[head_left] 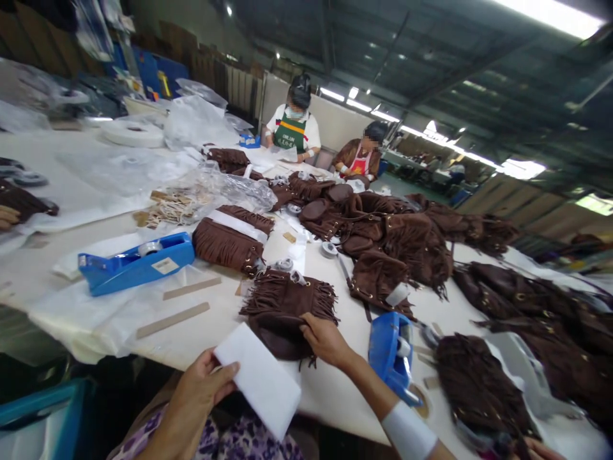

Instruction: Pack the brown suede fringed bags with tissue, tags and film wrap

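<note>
1. Brown fringed bag (286, 311) lies at the table's (335, 390) near edge; right hand (326, 340) presses its flap, fingers closed on it.
2. Left hand (204, 390) pinches a white sheet (261, 378) loosely; it could slip off.
3. Fringe may snag the tape dispenser (393, 354) just beside.

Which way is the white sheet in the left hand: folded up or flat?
Flat. The white sheet shows one smooth, uncreased face, pinched at a corner by the left hand. The right hand touches the brown fringed bag.
</note>
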A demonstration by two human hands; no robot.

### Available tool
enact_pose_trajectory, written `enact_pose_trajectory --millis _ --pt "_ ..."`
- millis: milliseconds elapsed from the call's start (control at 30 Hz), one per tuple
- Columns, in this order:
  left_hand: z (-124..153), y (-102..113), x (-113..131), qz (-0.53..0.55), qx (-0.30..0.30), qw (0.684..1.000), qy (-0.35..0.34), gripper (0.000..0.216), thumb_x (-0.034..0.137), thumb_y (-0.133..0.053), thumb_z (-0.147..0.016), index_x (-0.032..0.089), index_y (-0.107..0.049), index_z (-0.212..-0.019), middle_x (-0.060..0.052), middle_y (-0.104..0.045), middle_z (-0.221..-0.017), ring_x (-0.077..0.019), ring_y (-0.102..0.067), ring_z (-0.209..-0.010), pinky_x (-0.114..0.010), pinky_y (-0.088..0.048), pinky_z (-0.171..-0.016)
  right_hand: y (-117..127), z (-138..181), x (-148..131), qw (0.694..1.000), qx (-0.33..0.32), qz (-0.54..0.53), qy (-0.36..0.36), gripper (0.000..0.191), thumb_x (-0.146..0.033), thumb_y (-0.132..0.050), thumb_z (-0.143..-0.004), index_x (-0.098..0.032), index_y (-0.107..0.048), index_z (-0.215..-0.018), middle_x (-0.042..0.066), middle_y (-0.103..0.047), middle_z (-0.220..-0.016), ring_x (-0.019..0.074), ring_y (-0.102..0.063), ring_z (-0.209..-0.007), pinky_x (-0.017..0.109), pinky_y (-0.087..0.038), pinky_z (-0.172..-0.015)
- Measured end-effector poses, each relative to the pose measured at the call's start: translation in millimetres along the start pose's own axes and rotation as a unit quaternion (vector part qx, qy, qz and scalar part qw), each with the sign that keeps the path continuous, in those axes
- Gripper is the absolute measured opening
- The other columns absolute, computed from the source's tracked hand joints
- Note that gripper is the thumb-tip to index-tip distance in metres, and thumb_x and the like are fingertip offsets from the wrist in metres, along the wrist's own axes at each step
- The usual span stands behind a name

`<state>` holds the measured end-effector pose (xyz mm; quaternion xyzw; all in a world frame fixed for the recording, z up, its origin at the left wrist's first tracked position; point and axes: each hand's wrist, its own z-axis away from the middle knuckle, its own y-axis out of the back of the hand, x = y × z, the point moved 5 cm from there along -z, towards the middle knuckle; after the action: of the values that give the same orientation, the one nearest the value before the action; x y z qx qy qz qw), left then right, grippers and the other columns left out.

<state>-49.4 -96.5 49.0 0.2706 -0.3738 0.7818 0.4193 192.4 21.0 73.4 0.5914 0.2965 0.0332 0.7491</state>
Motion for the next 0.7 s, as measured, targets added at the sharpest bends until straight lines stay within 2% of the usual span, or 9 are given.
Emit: enact_pose_trajectory --millis 133,300,433,500,600,700 --pt "0 -10 -4 0.005 0.003 1.0 0.009 0.05 0.028 -0.083 -0.067 0.016 -0.063 -0.111 -0.01 -0.072 -0.114 -0.0263 -0.069 -0.103 -0.033 -0.059 -0.084 10 -4 -2 1.0 -0.005 0.004 0.005 0.016 -0.029 -0.047 -0.097 -0.022 -0.06 -0.102 0.002 -0.069 -0.085 0.0163 -0.063 -0.077 0.024 -0.035 -0.066" --pt "-8 -17 -11 -0.02 0.032 0.999 0.034 0.038 0.026 -0.079 -0.072 0.016 -0.066 -0.106 -0.008 -0.074 -0.104 -0.0174 -0.068 -0.087 -0.022 -0.054 -0.064 20 -6 -8 1.0 0.007 -0.002 0.006 0.018 -0.034 -0.047 -0.098 -0.023 -0.06 -0.106 0.002 -0.069 -0.088 0.017 -0.063 -0.079 0.025 -0.036 -0.067" --pt "-13 -21 -17 0.002 0.024 0.998 0.063 0.035 0.024 -0.081 -0.067 0.016 -0.068 -0.099 -0.008 -0.074 -0.097 -0.0159 -0.066 -0.079 -0.021 -0.051 -0.058 21 -5 -9 0.999 0.031 -0.03 0.01 0.024 -0.036 -0.048 -0.099 -0.024 -0.054 -0.12 0.003 -0.07 -0.098 0.0187 -0.064 -0.087 0.027 -0.042 -0.075" --pt "-14 -23 -17 0.001 0.012 0.998 0.069 0.038 0.027 -0.082 -0.066 0.016 -0.068 -0.099 -0.007 -0.074 -0.095 -0.0163 -0.067 -0.078 -0.022 -0.051 -0.058 21 -4 -8 0.996 0.063 -0.058 0.029 0.027 -0.032 -0.049 -0.098 -0.024 -0.05 -0.123 0.004 -0.068 -0.105 0.0191 -0.064 -0.09 0.028 -0.044 -0.079" --pt "-13 -28 -14 -0.009 -0.01 0.998 0.065 0.042 0.034 -0.08 -0.069 0.016 -0.068 -0.105 -0.007 -0.074 -0.098 -0.0183 -0.068 -0.082 -0.026 -0.055 -0.066 19 -4 -6 0.989 0.097 -0.091 0.065 0.024 -0.021 -0.048 -0.095 -0.024 -0.052 -0.118 0.003 -0.064 -0.107 0.018 -0.062 -0.092 0.028 -0.045 -0.082" --pt "-11 -38 -7 -0.022 -0.03 0.998 0.045 0.045 0.039 -0.077 -0.073 0.018 -0.066 -0.111 -0.008 -0.074 -0.101 -0.022 -0.069 -0.088 -0.031 -0.057 -0.072 14 -7 -3 0.987 0.079 -0.107 0.093 0.027 -0.008 -0.044 -0.089 -0.024 -0.059 -0.104 0.002 -0.061 -0.111 0.0156 -0.06 -0.097 0.027 -0.044 -0.088"
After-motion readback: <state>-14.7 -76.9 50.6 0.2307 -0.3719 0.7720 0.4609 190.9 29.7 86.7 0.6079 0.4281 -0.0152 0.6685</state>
